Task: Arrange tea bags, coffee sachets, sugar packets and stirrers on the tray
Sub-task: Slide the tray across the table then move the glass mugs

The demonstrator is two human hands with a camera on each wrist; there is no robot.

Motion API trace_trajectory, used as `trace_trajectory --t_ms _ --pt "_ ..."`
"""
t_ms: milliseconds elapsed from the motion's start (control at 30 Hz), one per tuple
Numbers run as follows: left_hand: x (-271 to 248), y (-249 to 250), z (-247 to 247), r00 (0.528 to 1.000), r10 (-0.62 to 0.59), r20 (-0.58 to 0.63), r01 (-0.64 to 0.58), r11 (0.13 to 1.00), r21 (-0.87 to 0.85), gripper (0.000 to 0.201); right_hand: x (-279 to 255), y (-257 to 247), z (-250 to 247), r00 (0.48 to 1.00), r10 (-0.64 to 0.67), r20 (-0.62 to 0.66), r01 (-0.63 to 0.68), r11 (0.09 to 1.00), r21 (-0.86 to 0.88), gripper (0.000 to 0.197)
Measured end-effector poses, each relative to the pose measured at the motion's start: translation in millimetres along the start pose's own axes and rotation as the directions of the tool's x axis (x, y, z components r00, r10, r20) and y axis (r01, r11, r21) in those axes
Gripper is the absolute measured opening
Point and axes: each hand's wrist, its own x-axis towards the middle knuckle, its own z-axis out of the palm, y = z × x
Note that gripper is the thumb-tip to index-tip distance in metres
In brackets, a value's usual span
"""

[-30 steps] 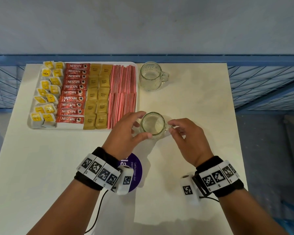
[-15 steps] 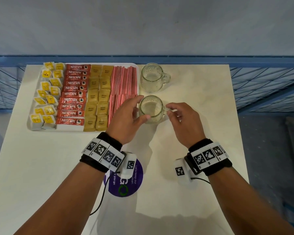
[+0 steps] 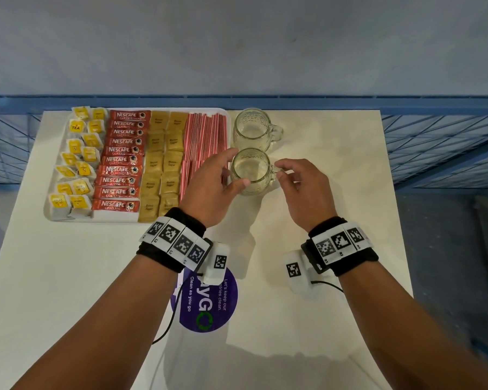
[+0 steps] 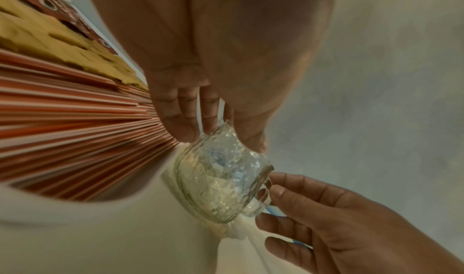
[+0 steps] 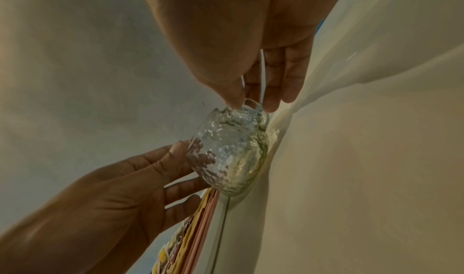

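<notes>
From overhead, your left hand (image 3: 209,187) grips the near glass mug (image 3: 250,171) beside the tray (image 3: 119,218) of sachets (image 3: 119,159). At wrist level, your right hand (image 4: 334,224) pinches its handle (image 4: 263,197).

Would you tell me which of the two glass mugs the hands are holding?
The near mug: the left hand grips its body, the right hand pinches its handle. The far mug stands untouched.
</notes>
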Motion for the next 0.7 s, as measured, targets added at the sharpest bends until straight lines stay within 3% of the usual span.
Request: trace_trajectory --t_ms 700 --pt "-2.4 1.5 -3.9 1.000 -0.013 0.002 0.013 0.999 -0.045 0.068 4.4 2.0 -6.0 0.999 0.027 -0.023 -0.027 1.000 0.016 0.020"
